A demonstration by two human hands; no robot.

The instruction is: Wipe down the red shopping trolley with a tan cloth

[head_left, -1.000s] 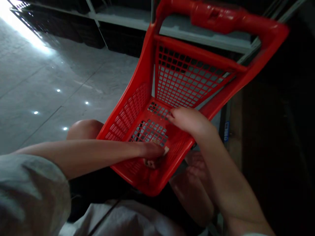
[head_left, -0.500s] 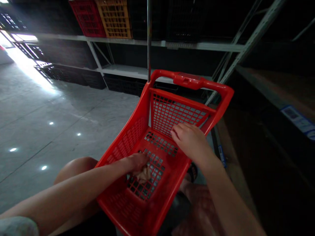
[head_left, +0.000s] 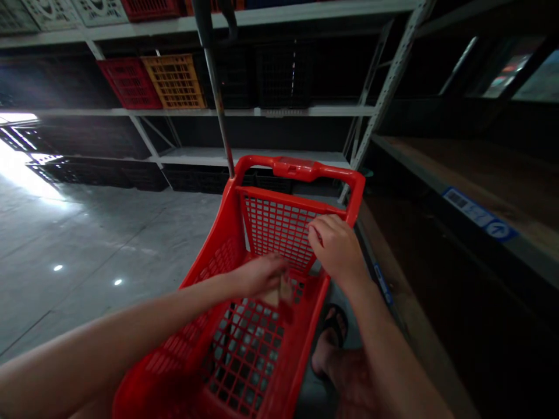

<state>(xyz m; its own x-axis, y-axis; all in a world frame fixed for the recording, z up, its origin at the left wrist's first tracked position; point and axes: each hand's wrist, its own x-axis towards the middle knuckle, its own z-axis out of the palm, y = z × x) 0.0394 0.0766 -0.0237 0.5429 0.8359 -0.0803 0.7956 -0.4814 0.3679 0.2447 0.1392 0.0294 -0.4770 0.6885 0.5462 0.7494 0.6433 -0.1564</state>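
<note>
A red plastic shopping cart [head_left: 183,302] with grid walls and a grid floor stands in front of me. My left hand [head_left: 262,273] reaches into it, fingers closed round a crumpled beige cloth [head_left: 273,295]; the hand and cloth are partly smeared by motion. The cloth hangs over the floor grid, near the cart's back panel [head_left: 279,227]. At the cart's right side rim, my right hand [head_left: 336,247] is curled over the edge with its fingers bent inward. Part of the rim is hidden under this palm.
Metal shelving [head_left: 279,110] behind the cart carries a red crate [head_left: 131,83], a yellow crate [head_left: 174,81] and dark crates. A metal pole [head_left: 220,116] rises from the cart's back left corner. Wooden shelves [head_left: 480,169] line the right. A sandalled foot [head_left: 334,326] stands beside the cart.
My left hand has lifted the cloth from the cart floor and moved it right and toward the back panel. My right hand stays at the right rim. The view has tilted up.
</note>
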